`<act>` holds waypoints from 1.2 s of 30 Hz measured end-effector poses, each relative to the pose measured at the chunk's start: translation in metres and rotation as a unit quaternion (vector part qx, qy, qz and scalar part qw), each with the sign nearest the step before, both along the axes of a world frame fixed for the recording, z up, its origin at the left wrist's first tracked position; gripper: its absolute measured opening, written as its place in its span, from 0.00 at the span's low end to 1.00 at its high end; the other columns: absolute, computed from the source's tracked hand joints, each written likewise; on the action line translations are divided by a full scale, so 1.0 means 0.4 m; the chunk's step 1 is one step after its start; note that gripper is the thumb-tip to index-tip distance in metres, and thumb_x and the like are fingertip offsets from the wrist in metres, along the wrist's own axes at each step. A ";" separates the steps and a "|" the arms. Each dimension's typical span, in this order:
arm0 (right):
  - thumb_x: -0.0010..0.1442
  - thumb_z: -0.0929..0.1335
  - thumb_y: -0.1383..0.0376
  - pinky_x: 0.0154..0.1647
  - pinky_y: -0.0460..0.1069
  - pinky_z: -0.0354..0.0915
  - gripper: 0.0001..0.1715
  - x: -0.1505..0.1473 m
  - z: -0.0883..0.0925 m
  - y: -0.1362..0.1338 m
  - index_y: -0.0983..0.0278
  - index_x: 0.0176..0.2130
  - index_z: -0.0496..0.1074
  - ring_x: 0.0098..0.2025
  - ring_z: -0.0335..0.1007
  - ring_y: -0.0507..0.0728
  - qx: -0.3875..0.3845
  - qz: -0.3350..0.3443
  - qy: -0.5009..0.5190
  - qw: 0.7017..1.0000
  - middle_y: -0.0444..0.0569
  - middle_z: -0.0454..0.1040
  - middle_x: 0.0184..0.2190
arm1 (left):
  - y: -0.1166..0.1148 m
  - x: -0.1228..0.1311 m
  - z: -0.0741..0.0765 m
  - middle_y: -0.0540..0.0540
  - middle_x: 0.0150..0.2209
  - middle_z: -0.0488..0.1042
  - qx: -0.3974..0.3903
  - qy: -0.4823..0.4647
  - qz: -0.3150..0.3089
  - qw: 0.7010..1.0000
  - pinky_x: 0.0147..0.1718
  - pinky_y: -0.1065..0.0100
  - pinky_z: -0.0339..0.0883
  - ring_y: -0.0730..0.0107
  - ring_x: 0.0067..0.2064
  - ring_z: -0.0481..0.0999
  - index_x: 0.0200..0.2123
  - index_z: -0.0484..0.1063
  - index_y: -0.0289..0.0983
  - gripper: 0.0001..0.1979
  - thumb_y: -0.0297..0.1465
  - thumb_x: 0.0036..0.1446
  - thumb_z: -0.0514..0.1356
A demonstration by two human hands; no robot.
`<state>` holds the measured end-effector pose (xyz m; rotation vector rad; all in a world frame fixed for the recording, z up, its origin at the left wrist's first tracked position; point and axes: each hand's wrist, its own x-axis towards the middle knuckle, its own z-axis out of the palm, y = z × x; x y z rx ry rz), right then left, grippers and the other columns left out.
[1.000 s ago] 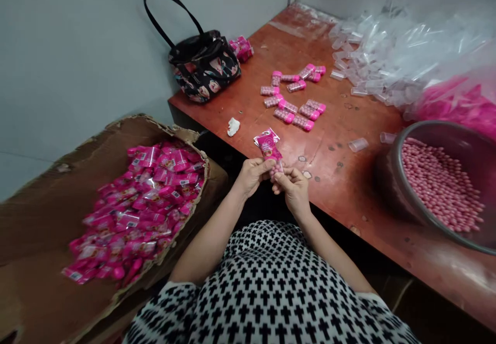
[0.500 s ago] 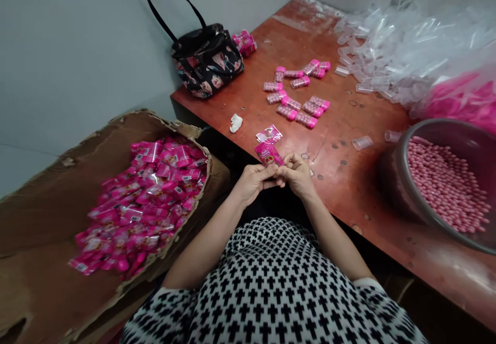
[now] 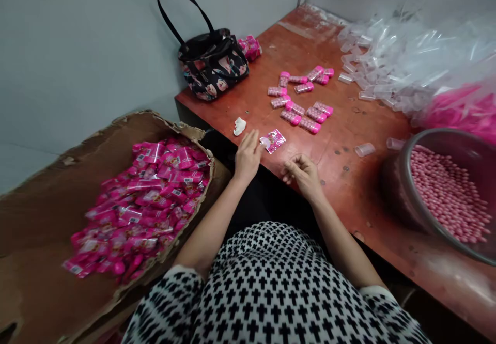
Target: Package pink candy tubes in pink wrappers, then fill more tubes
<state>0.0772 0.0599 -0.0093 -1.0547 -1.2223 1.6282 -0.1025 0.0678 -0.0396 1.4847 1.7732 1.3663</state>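
Observation:
My left hand (image 3: 248,157) is open at the table edge, fingers stretched forward. Its fingertips lie beside a small, shiny pink-and-white printed plastic wrapper (image 3: 274,140); whether they touch it I cannot tell. Left of those fingers is a crumpled white scrap (image 3: 239,126). To the right, my right hand (image 3: 303,174) hovers by the edge with loosely bent fingers, and nothing shows in it. Further back on the table are several clear tubes (image 3: 309,125) with pink caps, filled with pink beads.
At left, a torn cardboard box (image 3: 50,189) holds many pink packets (image 3: 151,197). A floral handbag (image 3: 213,67) stands on the table's back left corner. On the right are a grey bucket (image 3: 416,189) of pink beads (image 3: 445,194), clear tubes (image 3: 365,150) and plastic bags (image 3: 437,49).
The pink packet that both hands held is no longer visible in them. My hands have parted; the left moved forward to the wrapper and opened. The view has shifted slightly.

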 end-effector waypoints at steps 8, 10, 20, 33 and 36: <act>0.50 0.71 0.52 0.17 0.42 0.62 0.19 0.020 -0.003 0.028 0.62 0.28 0.63 0.18 0.66 0.48 0.018 0.006 -0.073 0.997 0.39 0.71 0.18 | 0.097 0.012 -0.053 0.48 0.56 0.70 -0.009 0.259 -0.030 0.965 0.63 0.48 0.45 0.57 0.62 0.61 0.42 0.77 0.43 0.11 0.35 0.59 0.56; 0.51 0.71 0.52 0.19 0.43 0.62 0.19 0.013 -0.011 0.056 0.62 0.28 0.63 0.18 0.65 0.48 0.043 -0.006 -0.088 0.995 0.39 0.70 0.18 | 0.094 0.019 -0.056 0.49 0.53 0.72 0.000 0.245 -0.021 0.969 0.62 0.48 0.45 0.59 0.60 0.64 0.40 0.77 0.43 0.11 0.35 0.59 0.56; 0.52 0.69 0.52 0.24 0.44 0.63 0.18 -0.015 -0.018 0.087 0.63 0.28 0.65 0.23 0.66 0.48 0.100 -0.024 -0.089 0.991 0.42 0.72 0.23 | 0.069 0.044 -0.051 0.48 0.49 0.75 0.022 0.069 -0.017 0.997 0.64 0.49 0.38 0.59 0.61 0.62 0.35 0.78 0.45 0.07 0.32 0.52 0.62; 0.44 0.72 0.60 0.26 0.43 0.63 0.24 -0.058 -0.032 0.167 0.62 0.39 0.62 0.23 0.66 0.47 0.019 -0.092 0.016 0.995 0.35 0.68 0.22 | 0.012 0.102 0.012 0.44 0.48 0.76 0.066 -0.139 0.021 0.988 0.59 0.59 0.55 0.63 0.55 0.70 0.38 0.78 0.42 0.10 0.34 0.50 0.64; 0.45 0.72 0.63 0.26 0.42 0.61 0.20 -0.036 -0.009 0.179 0.62 0.38 0.64 0.22 0.63 0.46 0.045 -0.022 0.003 0.999 0.34 0.67 0.21 | 0.003 0.091 0.041 0.42 0.41 0.78 -0.024 -0.269 -0.001 0.963 0.49 0.60 0.67 0.61 0.45 0.77 0.40 0.77 0.38 0.17 0.39 0.46 0.67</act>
